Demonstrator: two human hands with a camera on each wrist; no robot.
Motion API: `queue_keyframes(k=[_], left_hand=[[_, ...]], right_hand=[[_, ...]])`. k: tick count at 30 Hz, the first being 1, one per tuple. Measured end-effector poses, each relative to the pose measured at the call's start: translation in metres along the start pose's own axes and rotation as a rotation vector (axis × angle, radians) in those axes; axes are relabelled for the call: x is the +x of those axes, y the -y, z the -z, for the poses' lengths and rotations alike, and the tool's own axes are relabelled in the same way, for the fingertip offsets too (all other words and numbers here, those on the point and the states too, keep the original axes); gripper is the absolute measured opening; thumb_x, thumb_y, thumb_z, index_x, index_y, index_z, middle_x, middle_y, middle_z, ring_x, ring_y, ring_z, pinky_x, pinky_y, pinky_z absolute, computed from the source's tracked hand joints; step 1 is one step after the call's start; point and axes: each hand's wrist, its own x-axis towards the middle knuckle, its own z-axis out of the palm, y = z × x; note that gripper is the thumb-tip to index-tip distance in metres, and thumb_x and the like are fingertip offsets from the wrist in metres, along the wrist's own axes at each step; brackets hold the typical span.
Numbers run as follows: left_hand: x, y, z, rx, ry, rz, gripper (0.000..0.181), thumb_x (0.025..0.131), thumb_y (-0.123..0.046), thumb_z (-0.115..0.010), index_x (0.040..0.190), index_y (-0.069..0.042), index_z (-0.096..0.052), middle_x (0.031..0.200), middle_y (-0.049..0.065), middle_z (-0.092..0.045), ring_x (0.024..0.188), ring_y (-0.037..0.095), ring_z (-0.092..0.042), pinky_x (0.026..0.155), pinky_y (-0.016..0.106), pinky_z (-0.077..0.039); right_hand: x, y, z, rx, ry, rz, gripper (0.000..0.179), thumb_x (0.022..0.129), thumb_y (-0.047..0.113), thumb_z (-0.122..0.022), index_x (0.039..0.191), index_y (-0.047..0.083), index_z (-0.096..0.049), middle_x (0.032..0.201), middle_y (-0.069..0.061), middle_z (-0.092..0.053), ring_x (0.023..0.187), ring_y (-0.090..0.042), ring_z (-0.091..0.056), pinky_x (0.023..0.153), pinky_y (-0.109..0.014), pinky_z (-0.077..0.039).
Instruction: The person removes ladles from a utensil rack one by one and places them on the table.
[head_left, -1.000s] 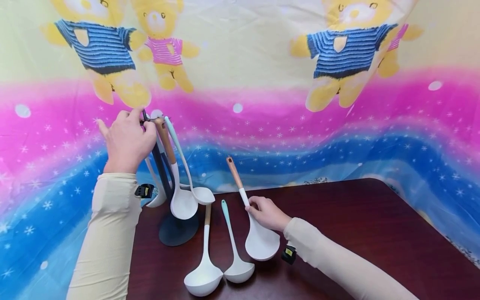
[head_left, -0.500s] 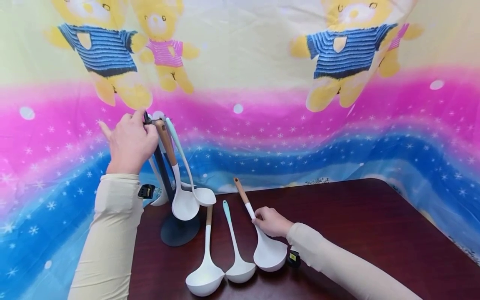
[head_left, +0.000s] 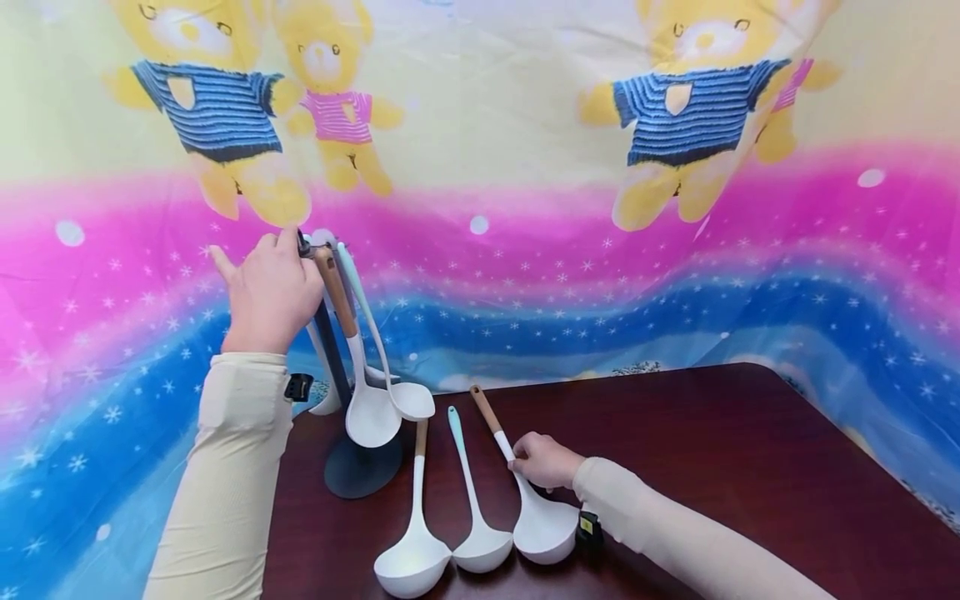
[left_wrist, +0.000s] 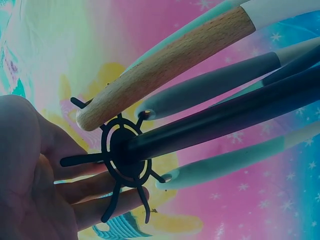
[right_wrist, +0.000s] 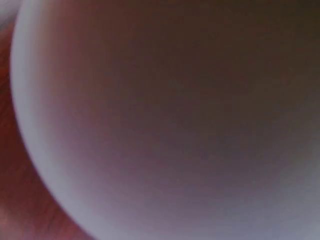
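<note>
In the head view my left hand (head_left: pixel 273 292) is at the top of a dark utensil stand (head_left: pixel 334 354), thumb and fingers about its hook ring. The left wrist view shows the fingertips against the back of that hook ring (left_wrist: pixel 106 150). On the table my right hand (head_left: pixel 547 461) grips the white neck of a wooden-handled ladle (head_left: pixel 545 529), bowl toward me. To its left lie a mint-handled ladle (head_left: pixel 482 550) and another wooden-handled ladle (head_left: pixel 412 567). The right wrist view is filled by a blurred, pale ladle bowl (right_wrist: pixel 165 125).
From the stand hang several utensils, among them a wooden-handled ladle (head_left: pixel 372 417) and a mint-handled ladle (head_left: pixel 412 402). The stand's round base (head_left: pixel 363 473) rests near the left of the dark table (head_left: pixel 675 433). A bear-print cloth (head_left: pixel 480 275) hangs behind the table.
My right hand has brought its ladle down and toward me, laying it beside the mint-handled one. The left hand stays at the stand's top; the head view shifts slightly.
</note>
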Motion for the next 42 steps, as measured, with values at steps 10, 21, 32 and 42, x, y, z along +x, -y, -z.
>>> queue_keyframes(k=[10,21,32,42], left_hand=[[-0.004,0.001,-0.007,0.008,0.008,0.006,0.057,0.1,-0.018,-0.037,0.154,0.0,-0.03,0.13,0.032,-0.05,0.126,0.052,-0.048,0.112,0.073,0.009],[-0.001,-0.003,-0.009,0.008,-0.051,-0.003,0.055,0.099,-0.016,-0.034,0.151,0.001,-0.035,0.113,0.031,-0.053,0.117,0.052,-0.05,0.112,0.073,0.008],[0.004,-0.006,-0.005,0.068,-0.034,0.015,0.062,0.097,-0.015,-0.041,0.155,0.001,-0.026,0.124,0.034,-0.05,0.119,0.052,-0.05,0.112,0.073,0.008],[0.0,0.0,-0.009,-0.023,-0.034,0.04,0.056,0.102,-0.017,-0.035,0.156,-0.005,-0.029,0.122,0.031,-0.052,0.123,0.051,-0.049,0.113,0.071,0.01]], right_hand=[[-0.001,-0.011,-0.008,0.013,0.029,-0.003,0.012,0.098,0.011,-0.061,0.093,0.004,-0.07,0.07,-0.003,-0.058,0.041,-0.011,-0.034,0.04,-0.025,-0.036],[-0.005,0.017,0.013,-0.09,0.064,-0.033,0.024,0.095,0.01,-0.065,0.118,0.001,-0.064,0.089,-0.006,-0.062,0.045,-0.014,-0.044,0.043,-0.029,-0.041],[0.021,0.115,0.032,0.003,0.005,0.287,0.037,0.098,0.015,-0.061,0.134,0.006,-0.058,0.11,-0.008,-0.065,0.077,-0.015,-0.064,0.067,-0.032,-0.055],[0.051,0.176,0.011,0.195,0.023,0.464,0.058,0.101,0.015,-0.058,0.154,0.02,-0.035,0.152,-0.003,-0.044,0.079,-0.015,-0.067,0.063,-0.033,-0.055]])
